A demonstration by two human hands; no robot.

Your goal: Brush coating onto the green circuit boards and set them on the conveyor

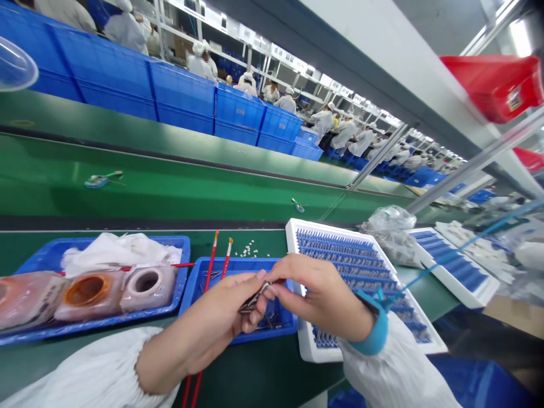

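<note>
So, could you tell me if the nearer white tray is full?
The white tray is full: blue parts line it in rows.

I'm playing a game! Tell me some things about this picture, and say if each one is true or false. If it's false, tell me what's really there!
1. The left hand and right hand pinch a small dark metal part. True.
2. Two red paintbrushes lie in the white tray. False: they lie across the small blue tray.
3. The white tray holds rows of green pieces. False: the rows are blue.
4. The right sleeve has a blue cuff. True.
</note>
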